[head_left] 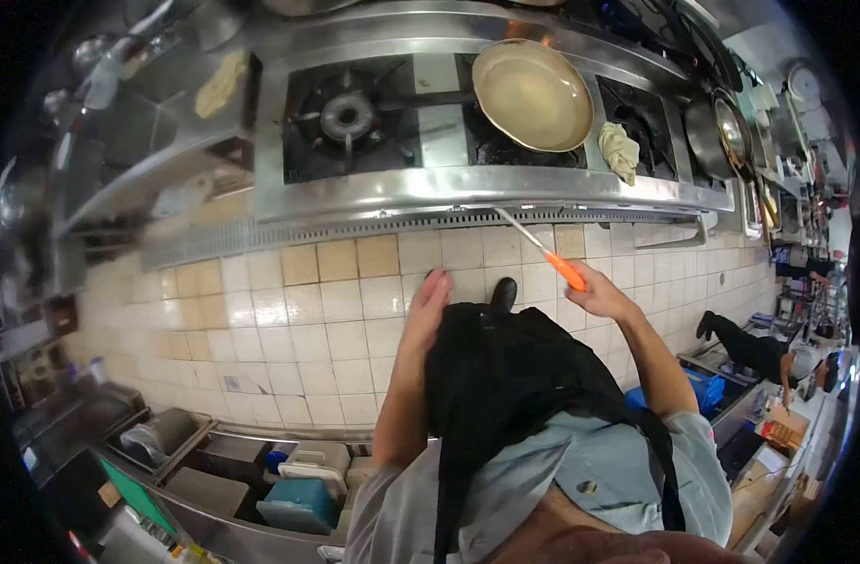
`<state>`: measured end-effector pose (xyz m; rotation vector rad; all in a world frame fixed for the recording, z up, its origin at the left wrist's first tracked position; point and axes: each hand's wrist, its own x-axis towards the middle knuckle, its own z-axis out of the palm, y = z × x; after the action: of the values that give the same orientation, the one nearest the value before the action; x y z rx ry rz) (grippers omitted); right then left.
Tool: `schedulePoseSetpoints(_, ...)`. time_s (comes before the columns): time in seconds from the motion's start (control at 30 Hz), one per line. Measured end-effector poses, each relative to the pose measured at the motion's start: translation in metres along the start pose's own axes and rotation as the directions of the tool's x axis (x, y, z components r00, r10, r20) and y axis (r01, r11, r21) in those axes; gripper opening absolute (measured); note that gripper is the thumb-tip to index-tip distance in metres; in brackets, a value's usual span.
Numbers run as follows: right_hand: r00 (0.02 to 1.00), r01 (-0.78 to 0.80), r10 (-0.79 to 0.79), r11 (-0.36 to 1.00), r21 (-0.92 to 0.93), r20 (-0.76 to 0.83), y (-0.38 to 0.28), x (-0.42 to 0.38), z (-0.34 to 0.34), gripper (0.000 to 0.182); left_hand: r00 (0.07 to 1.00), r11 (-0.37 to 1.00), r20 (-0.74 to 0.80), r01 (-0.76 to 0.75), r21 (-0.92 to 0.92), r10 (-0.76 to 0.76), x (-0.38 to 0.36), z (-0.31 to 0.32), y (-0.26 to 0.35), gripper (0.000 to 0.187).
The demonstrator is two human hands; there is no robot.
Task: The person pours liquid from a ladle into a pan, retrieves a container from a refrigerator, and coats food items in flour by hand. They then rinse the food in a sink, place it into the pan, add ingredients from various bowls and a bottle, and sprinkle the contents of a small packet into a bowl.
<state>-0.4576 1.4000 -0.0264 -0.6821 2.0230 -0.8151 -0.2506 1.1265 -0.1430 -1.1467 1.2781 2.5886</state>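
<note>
Orange-handled, slim metal-shafted tool (563,269) is clasped by the right hand (596,290); the left hand (430,297) is unoccupied. The tool's tip is best steadied beside the silver steel stove (374,190).

No text, number or brand legible. Small red mark (711,435) on grey sleeve (704,479), well behind right hand (601,293), possibly label, but too small and blurred to read.

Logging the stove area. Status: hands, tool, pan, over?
Right hand grips tool, tip near stove front. Left hand open, empty. Pan on stove, cloth beside it.
</note>
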Motion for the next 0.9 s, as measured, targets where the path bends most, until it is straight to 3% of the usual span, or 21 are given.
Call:
schedulePoseSetpoints(0.07, 0.997, 0.041, -0.043, 0.998, 0.042, 0.057, -0.036, 0.019, -0.003, 0.052, 0.996, 0.998, 0.071, -0.055, -0.028, 0.057, 0.005, 0.048, 0.03, 0.056)
schedulePoseSetpoints(0.13, 0.95, 0.172, -0.173, 0.985, 0.027, 0.259, -0.061, 0.028, -0.007, 0.05, 0.952, 0.951, 0.133, -0.253, -0.178, 0.277, -0.004, 0.089, 0.058, 0.047)
schedulePoseSetpoints(0.17, 0.946, 0.186, -0.188, 0.982, 0.035, 0.263, -0.067, 0.025, -0.01, 0.05, 0.951, 0.95, 0.122, -0.263, -0.168, 0.285, -0.012, 0.097, 0.062, 0.047)
schedulePoseSetpoints(0.23, 0.915, 0.064, -0.129, 0.982, 0.179, 0.382, -0.074, 0.018, -0.018, 0.045, 0.896, 0.883, 0.125, -0.384, -0.269, 0.427, -0.03, 0.108, 0.071, 0.028)
schedulePoseSetpoints(0.27, 0.905, 0.09, -0.156, 0.979, 0.181, 0.395, -0.077, 0.013, -0.023, 0.045, 0.896, 0.866, 0.04, -0.416, -0.278, 0.443, -0.051, 0.121, 0.08, 0.018)
schedulePoseSetpoints(0.3, 0.901, 0.093, -0.184, 0.966, 0.239, 0.392, -0.079, 0.005, -0.027, 0.043, 0.887, 0.857, 0.017, -0.442, -0.263, 0.462, -0.065, 0.127, 0.075, 0.018)
schedulePoseSetpoints(0.37, 0.88, 0.118, -0.242, 0.945, 0.306, 0.409, -0.068, -0.002, -0.032, 0.041, 0.852, 0.796, -0.175, -0.524, -0.304, 0.494, -0.093, 0.14, 0.059, 0.021)
schedulePoseSetpoints(0.4, 0.835, 0.172, -0.29, 0.945, 0.278, 0.468, -0.058, -0.001, -0.033, 0.04, 0.813, 0.773, -0.304, -0.573, -0.271, 0.496, -0.108, 0.151, 0.053, 0.022)
schedulePoseSetpoints(0.43, 0.782, 0.23, -0.332, 0.94, 0.251, 0.528, -0.047, 0.001, -0.035, 0.039, 0.791, 0.76, -0.332, -0.599, -0.253, 0.513, -0.123, 0.161, 0.041, 0.022)
schedulePoseSetpoints(0.5, 0.703, 0.322, -0.433, 0.901, 0.291, 0.564, -0.04, -0.001, -0.03, 0.037, 0.653, 0.718, -0.472, -0.694, -0.06, 0.592, -0.151, 0.184, 0.015, 0.035)
schedulePoseSetpoints(0.53, 0.627, 0.283, -0.426, 0.904, 0.319, 0.652, -0.042, -0.003, -0.029, 0.036, 0.629, 0.705, -0.492, -0.708, -0.044, 0.601, -0.16, 0.2, 0.003, 0.035)
schedulePoseSetpoints(0.57, 0.546, 0.233, -0.413, 0.91, 0.342, 0.728, -0.043, -0.007, -0.026, 0.035, 0.608, 0.715, -0.452, -0.692, 0.101, 0.653, -0.169, 0.218, -0.011, 0.043)
schedulePoseSetpoints(0.6, 0.528, 0.228, -0.417, 0.909, 0.35, 0.74, -0.045, -0.014, -0.02, 0.035, 0.601, 0.715, -0.406, -0.656, 0.241, 0.689, -0.18, 0.234, -0.026, 0.052)
schedulePoseSetpoints(0.63, 0.414, 0.325, -0.534, 0.843, 0.428, 0.737, -0.05, -0.022, -0.014, 0.035, 0.655, 0.729, -0.351, -0.671, 0.136, 0.669, -0.188, 0.242, -0.043, 0.06)
schedulePoseSetpoints(0.67, 0.287, 0.416, -0.636, 0.756, 0.505, 0.716, -0.053, -0.028, -0.012, 0.036, 0.647, 0.737, -0.407, -0.668, 0.104, 0.645, -0.195, 0.249, -0.057, 0.059)
schedulePoseSetpoints(0.77, 0.184, 0.465, -0.694, 0.686, 0.56, 0.696, -0.06, -0.054, -0.006, 0.035, 0.607, 0.702, -0.463, -0.71, 0.05, 0.647, -0.211, 0.262, -0.077, 0.054)
schedulePoseSetpoints(0.8, 0.187, 0.461, -0.695, 0.686, 0.563, 0.694, -0.066, -0.065, -0.004, 0.036, 0.575, 0.665, -0.479, -0.746, 0.027, 0.664, -0.222, 0.263, -0.084, 0.05)
schedulePoseSetpoints(0.83, 0.108, 0.465, -0.679, 0.68, 0.567, 0.726, -0.066, -0.071, 0.005, 0.036, 0.513, 0.632, -0.539, -0.773, 0.047, 0.668, -0.232, 0.262, -0.093, 0.05)
schedulePoseSetpoints(0.9, 0.083, 0.645, -0.771, 0.525, 0.556, 0.632, -0.058, -0.081, 0.021, 0.041, 0.353, 0.497, -0.584, -0.862, 0.102, 0.731, -0.244, 0.261, -0.109, 0.035)
